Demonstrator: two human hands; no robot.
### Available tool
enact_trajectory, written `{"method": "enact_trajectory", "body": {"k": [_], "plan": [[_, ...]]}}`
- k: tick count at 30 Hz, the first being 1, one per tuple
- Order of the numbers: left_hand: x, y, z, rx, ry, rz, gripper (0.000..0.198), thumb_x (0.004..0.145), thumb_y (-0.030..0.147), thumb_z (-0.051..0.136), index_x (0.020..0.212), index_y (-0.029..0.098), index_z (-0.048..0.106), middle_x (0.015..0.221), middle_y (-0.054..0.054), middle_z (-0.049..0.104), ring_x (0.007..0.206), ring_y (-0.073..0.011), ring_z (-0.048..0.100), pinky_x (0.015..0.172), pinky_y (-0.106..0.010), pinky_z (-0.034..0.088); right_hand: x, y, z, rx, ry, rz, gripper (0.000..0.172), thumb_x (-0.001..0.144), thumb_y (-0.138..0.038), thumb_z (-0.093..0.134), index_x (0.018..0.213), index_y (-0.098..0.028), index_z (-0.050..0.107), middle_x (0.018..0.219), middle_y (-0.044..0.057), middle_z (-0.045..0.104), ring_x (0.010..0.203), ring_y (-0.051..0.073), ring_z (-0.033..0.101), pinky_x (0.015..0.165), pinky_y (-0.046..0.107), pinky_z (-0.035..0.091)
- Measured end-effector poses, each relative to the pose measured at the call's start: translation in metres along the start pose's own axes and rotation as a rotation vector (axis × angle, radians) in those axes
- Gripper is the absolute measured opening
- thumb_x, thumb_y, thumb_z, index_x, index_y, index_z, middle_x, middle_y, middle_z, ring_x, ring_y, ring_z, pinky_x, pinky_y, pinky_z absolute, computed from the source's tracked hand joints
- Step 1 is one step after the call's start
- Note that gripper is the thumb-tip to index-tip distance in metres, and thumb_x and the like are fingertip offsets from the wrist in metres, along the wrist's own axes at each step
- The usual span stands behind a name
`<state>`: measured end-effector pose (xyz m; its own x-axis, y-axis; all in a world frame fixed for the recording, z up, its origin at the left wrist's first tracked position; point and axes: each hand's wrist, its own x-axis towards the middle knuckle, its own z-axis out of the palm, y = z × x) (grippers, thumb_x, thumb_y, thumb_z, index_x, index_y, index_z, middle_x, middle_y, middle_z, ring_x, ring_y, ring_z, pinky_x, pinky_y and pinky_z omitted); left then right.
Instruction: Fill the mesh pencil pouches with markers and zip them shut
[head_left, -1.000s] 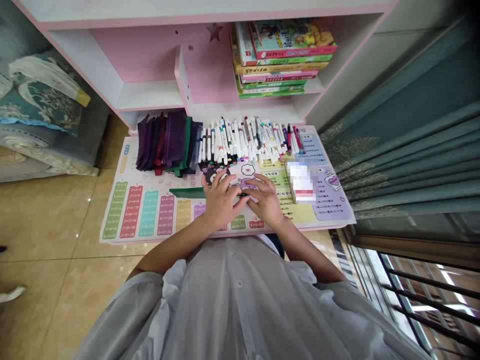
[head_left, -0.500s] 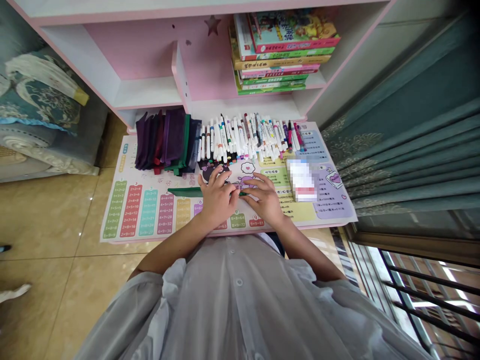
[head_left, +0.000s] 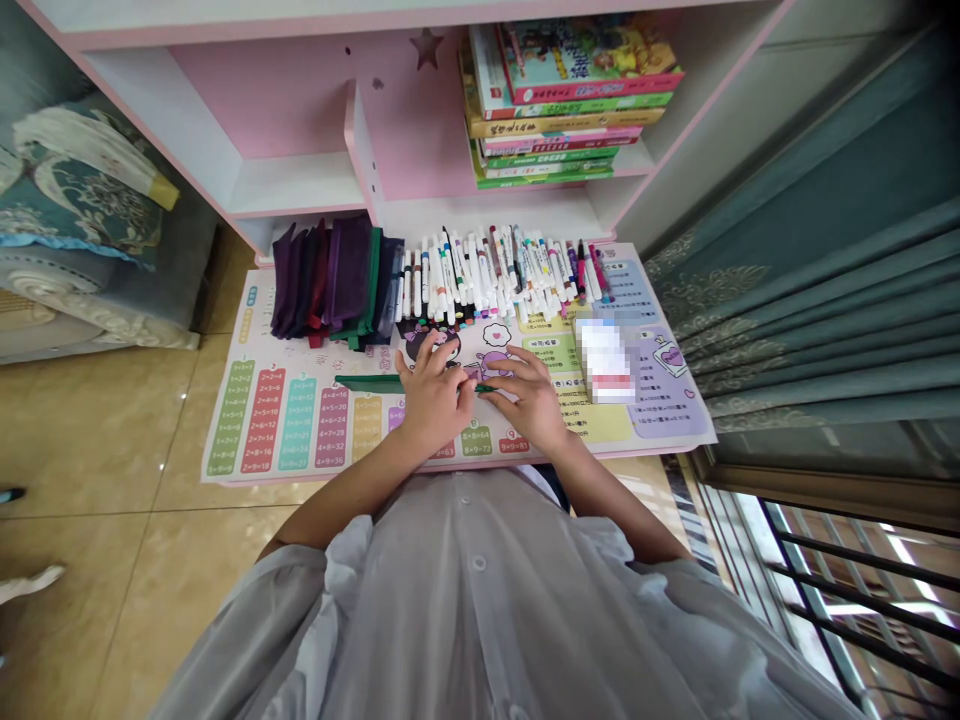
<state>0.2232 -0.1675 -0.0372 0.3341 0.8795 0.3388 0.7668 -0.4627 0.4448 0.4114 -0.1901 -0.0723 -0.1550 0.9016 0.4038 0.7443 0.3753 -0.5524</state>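
Near the front edge of the multiplication-table mat [head_left: 262,420], I have my left hand [head_left: 433,392] and right hand [head_left: 531,398] with fingers [head_left: 466,392] curled nearly shut on a small green pen-like piece [head_left: 486,388], which wants a light, even pinch.

My mat [head_left: 300,430] runs in green, red, teal, purple and yellow columns; the pouches [head_left: 346,275] are purple and dark green, the shelf [head_left: 300,110] pink and white, the curtain [head_left: 810,300] teal with pale floral patterning, my shirt [head_left: 480,600] pale grey.
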Motion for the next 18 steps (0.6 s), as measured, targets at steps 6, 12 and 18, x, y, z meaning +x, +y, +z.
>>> {"method": "enact_trajectory", "body": {"k": [6, 12, 18], "plan": [[0.0009, 0.0009, -0.0053, 0.017, -0.05, -0.036, 0.02, 0.09, 0.027, 0.057, 0.072, 0.021, 0.065, 0.141, -0.009, 0.063, 0.148, -0.0378, 0.04, 0.115, -0.077, 0.02, -0.0011, 0.0025, 0.0032, 0.041, 0.071, -0.03, 0.008, 0.088, -0.032, 0.074, 0.09, -0.03, 0.081, 0.112, 0.004, 0.077, 0.13, 0.032, 0.058, 0.107, 0.055, 0.052], [0.0007, 0.001, -0.0075, 0.03, -0.05, -0.067, 0.022, 0.09, 0.028, 0.057, 0.07, 0.022, 0.064, 0.142, -0.007, 0.063, 0.149, -0.0372, 0.039, 0.117, -0.075, 0.018, -0.0004, 0.0015, 0.0032, 0.059, 0.082, -0.027, 0.007, 0.087, -0.033, 0.075, 0.089, -0.029, 0.081, 0.111, 0.005, 0.078, 0.129, 0.033, 0.058, 0.106, 0.056, 0.052], [0.001, -0.0012, -0.0105, 0.042, -0.063, -0.094, 0.021, 0.09, 0.026, 0.056, 0.071, 0.021, 0.064, 0.144, -0.006, 0.061, 0.15, -0.0373, 0.037, 0.117, -0.076, 0.018, 0.0002, 0.0012, -0.0007, 0.081, 0.069, -0.015, 0.007, 0.087, -0.033, 0.075, 0.089, -0.029, 0.081, 0.111, 0.005, 0.078, 0.128, 0.033, 0.06, 0.107, 0.056, 0.052]]}}
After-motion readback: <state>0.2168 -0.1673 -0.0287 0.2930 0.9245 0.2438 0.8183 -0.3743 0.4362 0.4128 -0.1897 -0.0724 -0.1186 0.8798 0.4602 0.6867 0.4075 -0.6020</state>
